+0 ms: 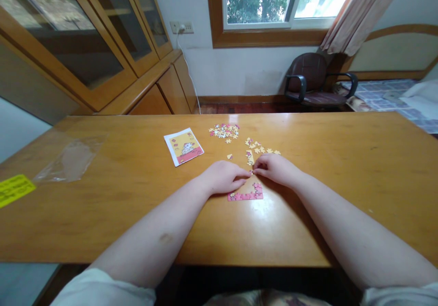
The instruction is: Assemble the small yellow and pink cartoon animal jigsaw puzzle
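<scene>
My left hand [226,177] rests low over the table with its fingers stretched out and the thumb apart, its fingertips touching a small jigsaw piece [251,172]. From the other side, the curled fingers of my right hand [273,166] pinch at that same piece, which is mostly covered. Just beyond the fingertips lies a short yellow joined strip of puzzle pieces [250,157]. Nearer to me is a joined pink puzzle edge [246,196], turning upward at its right end; the left hand partly overhangs it. A single loose yellow piece [229,156] lies beyond the left hand.
A heap of loose puzzle pieces [224,131] lies farther back, with several yellow pieces [262,149] trailing right. A picture card [185,147] is at left. Clear plastic bag [70,160] and yellow label [15,190] lie far left on the wooden table [342,160].
</scene>
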`<state>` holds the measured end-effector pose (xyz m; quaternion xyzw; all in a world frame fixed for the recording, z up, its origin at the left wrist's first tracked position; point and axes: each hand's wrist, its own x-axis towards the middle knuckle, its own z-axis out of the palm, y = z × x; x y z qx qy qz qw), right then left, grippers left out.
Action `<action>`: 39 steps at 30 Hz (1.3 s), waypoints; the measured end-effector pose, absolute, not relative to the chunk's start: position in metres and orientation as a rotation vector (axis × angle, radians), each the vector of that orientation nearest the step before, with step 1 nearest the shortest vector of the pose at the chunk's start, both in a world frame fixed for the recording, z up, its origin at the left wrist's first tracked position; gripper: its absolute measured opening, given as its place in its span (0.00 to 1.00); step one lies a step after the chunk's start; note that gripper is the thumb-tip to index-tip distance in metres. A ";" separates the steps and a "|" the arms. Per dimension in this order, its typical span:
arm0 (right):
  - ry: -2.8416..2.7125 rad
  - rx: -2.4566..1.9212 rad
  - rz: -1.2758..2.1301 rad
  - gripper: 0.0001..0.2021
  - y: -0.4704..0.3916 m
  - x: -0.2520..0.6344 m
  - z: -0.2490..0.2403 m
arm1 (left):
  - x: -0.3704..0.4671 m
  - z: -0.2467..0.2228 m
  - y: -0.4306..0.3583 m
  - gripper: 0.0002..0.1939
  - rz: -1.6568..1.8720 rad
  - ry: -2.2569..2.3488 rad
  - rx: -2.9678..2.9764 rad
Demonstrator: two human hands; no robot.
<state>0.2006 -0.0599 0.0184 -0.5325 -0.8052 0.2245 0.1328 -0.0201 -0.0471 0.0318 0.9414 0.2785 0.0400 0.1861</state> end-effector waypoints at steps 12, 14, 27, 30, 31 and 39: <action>-2.174 -1.805 0.047 0.17 -0.043 0.234 0.019 | -0.021 0.028 -0.041 0.16 0.155 0.940 2.660; -2.310 -1.747 -0.015 0.18 -0.043 0.229 0.015 | -0.022 0.026 -0.040 0.16 0.187 1.006 2.653; -2.447 -1.634 0.062 0.13 -0.041 0.228 0.010 | -0.025 0.026 -0.035 0.15 0.332 1.208 2.549; -2.436 -1.638 0.127 0.11 -0.039 0.228 0.010 | -0.026 0.026 -0.035 0.15 0.359 1.230 2.513; -2.429 -1.638 0.152 0.10 -0.039 0.228 0.010 | -0.026 0.026 -0.034 0.15 0.357 1.230 2.509; -2.326 -1.659 0.309 0.06 -0.043 0.230 0.016 | -0.026 0.026 -0.034 0.15 0.375 1.236 2.464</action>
